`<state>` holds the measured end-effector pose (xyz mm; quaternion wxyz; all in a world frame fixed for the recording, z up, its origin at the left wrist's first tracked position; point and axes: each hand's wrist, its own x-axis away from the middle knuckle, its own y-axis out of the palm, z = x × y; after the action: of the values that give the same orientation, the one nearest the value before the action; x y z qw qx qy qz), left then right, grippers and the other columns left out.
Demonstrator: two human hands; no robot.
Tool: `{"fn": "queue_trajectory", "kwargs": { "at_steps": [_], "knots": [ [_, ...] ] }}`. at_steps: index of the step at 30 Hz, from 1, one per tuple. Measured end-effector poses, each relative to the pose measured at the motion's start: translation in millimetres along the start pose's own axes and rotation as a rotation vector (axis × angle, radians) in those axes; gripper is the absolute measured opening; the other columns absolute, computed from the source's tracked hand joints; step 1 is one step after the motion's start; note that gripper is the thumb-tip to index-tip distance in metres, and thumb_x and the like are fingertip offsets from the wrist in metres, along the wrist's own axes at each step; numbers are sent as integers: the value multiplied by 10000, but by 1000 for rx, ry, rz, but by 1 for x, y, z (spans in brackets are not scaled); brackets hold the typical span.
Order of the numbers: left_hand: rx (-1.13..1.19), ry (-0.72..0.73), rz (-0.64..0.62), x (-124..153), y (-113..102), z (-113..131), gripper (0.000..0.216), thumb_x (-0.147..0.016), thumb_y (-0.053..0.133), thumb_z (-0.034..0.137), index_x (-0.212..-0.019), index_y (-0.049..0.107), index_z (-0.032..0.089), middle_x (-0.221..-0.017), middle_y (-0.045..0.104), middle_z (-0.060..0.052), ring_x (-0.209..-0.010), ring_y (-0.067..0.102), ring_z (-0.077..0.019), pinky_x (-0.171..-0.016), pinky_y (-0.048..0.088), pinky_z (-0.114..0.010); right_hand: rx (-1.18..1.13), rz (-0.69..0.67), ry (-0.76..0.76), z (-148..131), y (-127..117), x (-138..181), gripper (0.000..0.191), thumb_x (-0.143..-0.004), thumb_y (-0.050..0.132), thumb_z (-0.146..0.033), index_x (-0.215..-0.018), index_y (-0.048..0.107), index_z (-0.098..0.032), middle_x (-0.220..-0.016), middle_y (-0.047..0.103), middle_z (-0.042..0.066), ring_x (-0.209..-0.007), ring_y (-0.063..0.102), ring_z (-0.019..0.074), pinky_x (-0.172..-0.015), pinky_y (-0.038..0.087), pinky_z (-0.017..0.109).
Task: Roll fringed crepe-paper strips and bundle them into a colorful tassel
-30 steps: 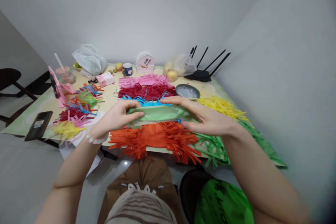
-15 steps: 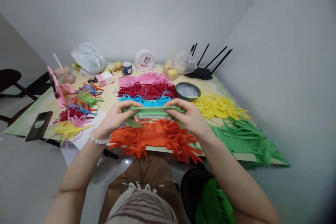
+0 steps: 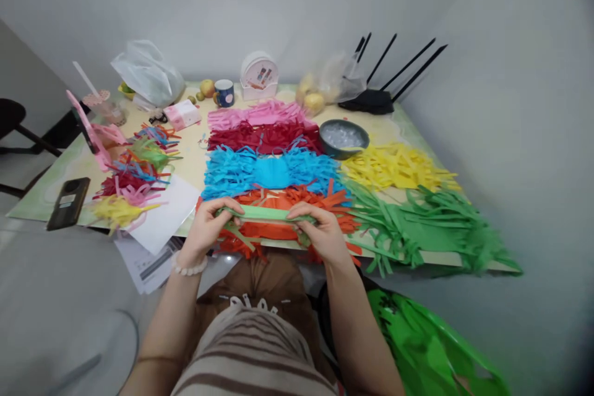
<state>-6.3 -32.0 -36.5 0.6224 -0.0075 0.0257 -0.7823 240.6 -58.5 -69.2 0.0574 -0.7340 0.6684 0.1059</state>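
Note:
My left hand [image 3: 208,230] and my right hand [image 3: 318,232] both pinch the ends of a folded strip of light green paper [image 3: 265,213], held flat just above the table's near edge. Green fringe dangles from the strip under my fingers. Directly beneath lies orange fringed paper [image 3: 278,213]. Behind that sit blue fringed paper [image 3: 271,171], dark red fringed paper [image 3: 262,135] and pink fringed paper [image 3: 255,115] in rows.
Yellow fringe [image 3: 394,167] and green fringe [image 3: 417,226] lie on the right. A grey bowl [image 3: 343,137], router [image 3: 371,99], mug [image 3: 224,92], plastic bags and mixed paper scraps [image 3: 134,173] crowd the table [image 3: 195,154]. A phone [image 3: 67,202] lies far left, white sheets [image 3: 162,213] near it.
Both hands drew the green strip toward me and lower, from above the blue paper to the table's near edge. The strip is folded narrower. The view tilted down.

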Motion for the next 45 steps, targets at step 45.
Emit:
{"fn": "queue_trajectory", "kwargs": {
  "at_steps": [45],
  "knots": [
    [-261, 118, 2, 11, 13, 10, 205, -861, 675, 294, -732, 572, 174, -679, 653, -3, -628, 615, -127, -615, 463, -228, 351, 103, -63, -25, 12, 0, 76, -855, 684, -247, -912, 696, -199, -819, 703, 25, -739, 651, 177, -679, 502, 271]
  ]
}}
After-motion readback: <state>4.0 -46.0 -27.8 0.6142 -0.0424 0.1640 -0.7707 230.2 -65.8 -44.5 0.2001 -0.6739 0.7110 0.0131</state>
